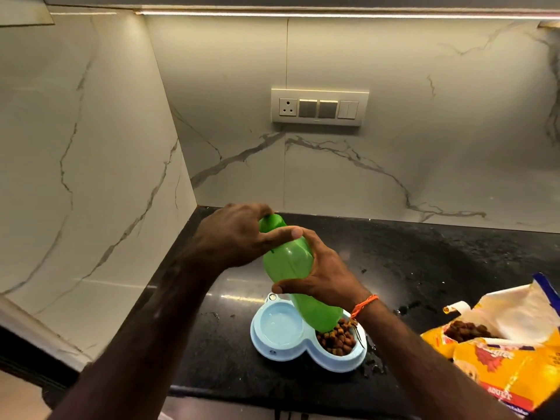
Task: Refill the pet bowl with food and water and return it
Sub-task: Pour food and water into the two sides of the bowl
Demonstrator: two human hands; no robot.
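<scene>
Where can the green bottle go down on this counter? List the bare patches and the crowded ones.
Bare: the black counter between the backsplash and the pet bowl, stretching right behind the food bag, though wet in spots. A narrower strip lies left of the bowl by the side wall. Crowded: the front, where bowl, bag and both arms sit close together.

A bright green bottle (295, 268) stands out over a pale blue bowl (281, 347) holding brown kibble (338, 338). The counter (424, 262) is speckled black, and the wall (394, 147) is off-white marble with grey veins. On the right, the food bag (503, 368) is yellow with red and white, and an orange thread (363, 304) circles a wrist.
</scene>
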